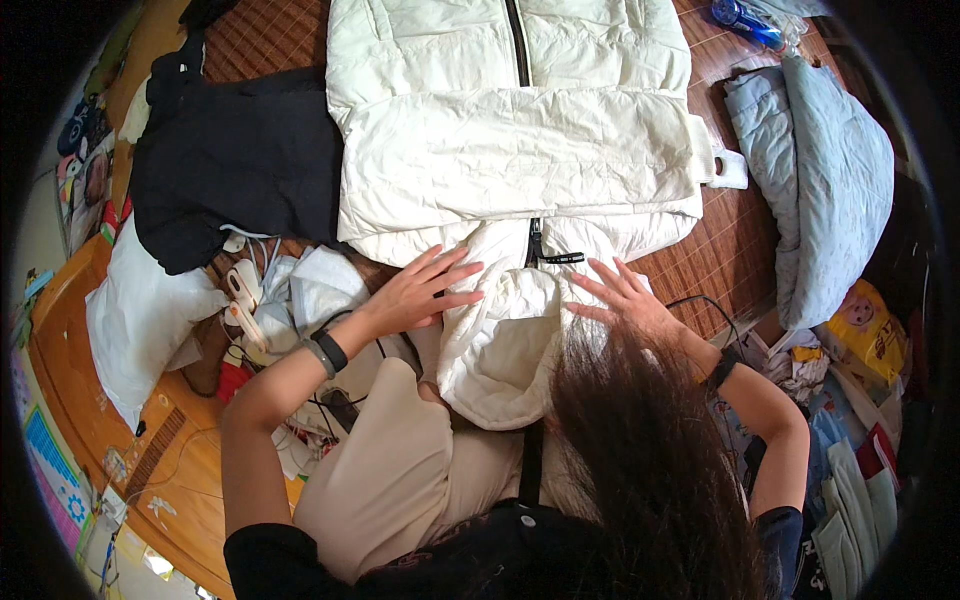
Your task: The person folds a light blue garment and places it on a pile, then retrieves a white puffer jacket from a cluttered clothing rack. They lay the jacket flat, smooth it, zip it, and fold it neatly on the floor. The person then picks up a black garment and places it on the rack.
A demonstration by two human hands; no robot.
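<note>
A white padded jacket [510, 150] lies spread on the brown mat, one sleeve folded straight across its body. Its hood [500, 370] hangs toward me over the near edge, and a black zip pull [555, 257] shows at the collar. My left hand [420, 290] rests on the left side of the collar, fingers spread. On the collar's right side lies my right hand [630, 305], its fingers also apart. Neither hand grips anything. Long dark hair hides part of the hood's right side and some of my right wrist.
A black garment [240, 150] lies left of the jacket, with a white plastic bag [150, 310] below it. Folded light-blue padded cloth [820, 180] sits at the right. A blue bottle [745, 22] lies at the far right. Cables and clutter surround the wooden table [170, 490].
</note>
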